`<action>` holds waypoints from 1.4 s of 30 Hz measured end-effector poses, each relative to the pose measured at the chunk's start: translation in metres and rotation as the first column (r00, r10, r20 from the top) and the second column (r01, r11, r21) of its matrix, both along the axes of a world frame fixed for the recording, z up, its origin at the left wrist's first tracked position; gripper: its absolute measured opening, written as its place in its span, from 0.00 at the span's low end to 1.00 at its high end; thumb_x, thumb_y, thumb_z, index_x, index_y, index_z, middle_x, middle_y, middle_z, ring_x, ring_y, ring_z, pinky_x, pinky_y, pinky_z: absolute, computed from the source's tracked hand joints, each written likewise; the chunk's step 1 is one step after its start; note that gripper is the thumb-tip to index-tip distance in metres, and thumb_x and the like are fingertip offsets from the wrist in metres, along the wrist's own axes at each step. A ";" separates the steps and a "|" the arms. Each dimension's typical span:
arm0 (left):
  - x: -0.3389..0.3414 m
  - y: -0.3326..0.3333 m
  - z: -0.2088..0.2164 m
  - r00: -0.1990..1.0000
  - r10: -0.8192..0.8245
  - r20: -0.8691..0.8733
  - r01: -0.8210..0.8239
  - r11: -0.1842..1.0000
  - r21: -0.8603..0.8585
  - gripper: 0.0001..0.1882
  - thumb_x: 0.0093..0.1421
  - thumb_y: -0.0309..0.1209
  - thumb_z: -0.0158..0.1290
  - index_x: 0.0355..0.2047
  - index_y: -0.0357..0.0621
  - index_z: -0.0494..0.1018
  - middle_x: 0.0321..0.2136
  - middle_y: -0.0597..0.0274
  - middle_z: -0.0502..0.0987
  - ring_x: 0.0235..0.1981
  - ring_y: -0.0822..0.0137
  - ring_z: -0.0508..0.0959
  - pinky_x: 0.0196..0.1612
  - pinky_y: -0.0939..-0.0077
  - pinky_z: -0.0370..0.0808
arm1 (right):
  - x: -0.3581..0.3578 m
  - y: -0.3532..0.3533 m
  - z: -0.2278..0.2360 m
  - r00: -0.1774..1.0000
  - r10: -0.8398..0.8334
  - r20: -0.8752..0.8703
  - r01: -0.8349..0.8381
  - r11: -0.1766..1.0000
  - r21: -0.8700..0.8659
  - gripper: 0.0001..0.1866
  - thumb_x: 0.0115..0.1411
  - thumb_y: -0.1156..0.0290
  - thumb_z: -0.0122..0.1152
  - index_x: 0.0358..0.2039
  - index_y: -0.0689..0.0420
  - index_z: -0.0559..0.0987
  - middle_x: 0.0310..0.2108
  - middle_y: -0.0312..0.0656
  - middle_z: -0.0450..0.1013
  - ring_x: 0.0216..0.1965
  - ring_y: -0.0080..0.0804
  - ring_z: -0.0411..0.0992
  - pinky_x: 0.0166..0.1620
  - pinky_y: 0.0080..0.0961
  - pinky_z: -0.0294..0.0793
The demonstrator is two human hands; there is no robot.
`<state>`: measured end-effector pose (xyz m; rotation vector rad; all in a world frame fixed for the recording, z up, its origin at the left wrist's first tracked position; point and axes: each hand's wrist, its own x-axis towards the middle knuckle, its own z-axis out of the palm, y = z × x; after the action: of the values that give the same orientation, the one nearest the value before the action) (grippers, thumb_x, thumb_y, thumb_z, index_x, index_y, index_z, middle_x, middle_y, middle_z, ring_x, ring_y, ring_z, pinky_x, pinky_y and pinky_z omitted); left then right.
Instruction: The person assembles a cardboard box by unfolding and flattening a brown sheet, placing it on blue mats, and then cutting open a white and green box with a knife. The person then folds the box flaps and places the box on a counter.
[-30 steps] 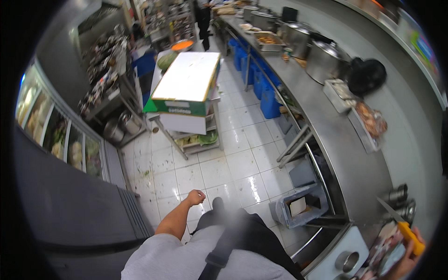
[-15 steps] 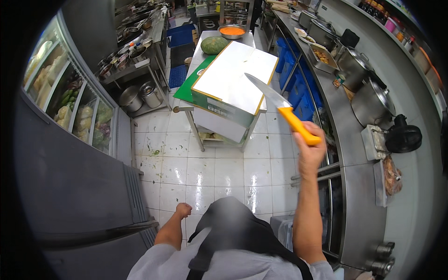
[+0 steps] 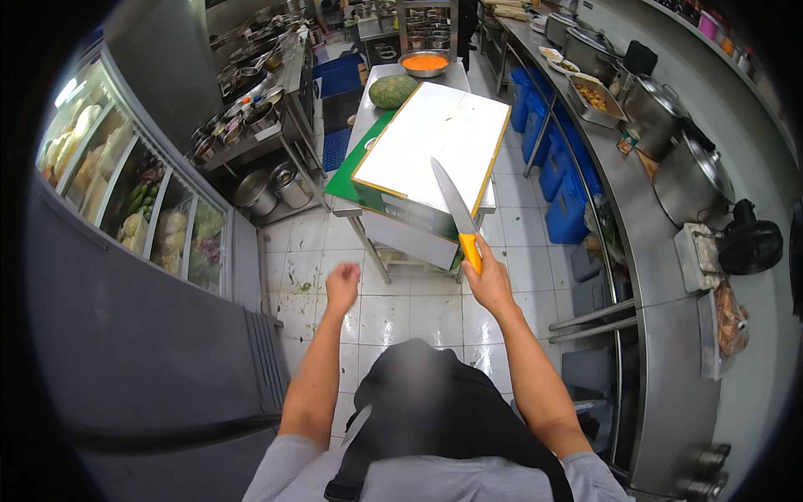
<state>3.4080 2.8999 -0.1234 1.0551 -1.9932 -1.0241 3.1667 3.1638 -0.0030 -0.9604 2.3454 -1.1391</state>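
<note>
My right hand (image 3: 491, 280) is wrapped round the yellow handle of a large kitchen knife (image 3: 456, 201). The blade points up and away, in front of the near right part of a white-topped carton (image 3: 435, 134). My left hand (image 3: 342, 287) hangs over the floor to the left of the knife, its fingers loosely curled with nothing seen in them. Under the carton, a green cutting board (image 3: 345, 178) sticks out on the left of a steel table (image 3: 358, 109). A green pumpkin (image 3: 393, 91) sits behind the carton, beside a metal bowl of orange shreds (image 3: 424, 64).
On the left stands a glass-door fridge (image 3: 146, 192) full of vegetables. Along the right runs a steel counter (image 3: 623, 243) with pots (image 3: 690, 171), a food tray (image 3: 595, 99) and a black fan (image 3: 740, 238). Blue bins (image 3: 567, 201) sit below it. Scraps lie on the tiled floor (image 3: 305, 280).
My right hand has brought the knife inward to the left, with its blade now more upright. My left hand has risen forward. The table and carton appear slightly further right in view.
</note>
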 end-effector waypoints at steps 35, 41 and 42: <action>-0.143 -0.185 0.128 0.754 -0.541 0.372 0.648 0.705 -0.289 0.31 0.56 0.34 0.64 0.58 0.32 0.71 0.65 0.38 0.62 0.64 0.44 0.66 0.66 0.59 0.65 | 0.211 -0.051 0.048 0.956 -0.263 -0.128 0.278 0.953 0.123 0.32 0.59 0.69 0.66 0.65 0.54 0.69 0.39 0.58 0.79 0.39 0.55 0.79 0.43 0.37 0.78; -0.145 -0.193 0.128 0.746 -0.548 0.378 0.653 0.711 -0.260 0.29 0.57 0.33 0.63 0.56 0.31 0.72 0.64 0.39 0.64 0.63 0.45 0.68 0.65 0.61 0.66 | 0.209 -0.051 0.040 0.947 -0.276 -0.166 0.292 0.953 0.078 0.33 0.59 0.69 0.66 0.65 0.53 0.69 0.39 0.57 0.79 0.39 0.55 0.79 0.43 0.37 0.77; -0.146 -0.193 0.129 0.749 -0.542 0.382 0.649 0.716 -0.257 0.29 0.57 0.33 0.63 0.56 0.31 0.72 0.64 0.39 0.64 0.63 0.45 0.68 0.65 0.62 0.67 | 0.207 -0.053 0.039 0.947 -0.277 -0.160 0.292 0.953 0.078 0.33 0.59 0.69 0.66 0.65 0.53 0.69 0.39 0.57 0.79 0.38 0.55 0.79 0.43 0.37 0.77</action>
<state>3.2618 2.7064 0.0056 0.3295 -2.7364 -0.7573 3.3738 3.1106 0.0361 -0.7075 2.7019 -1.0692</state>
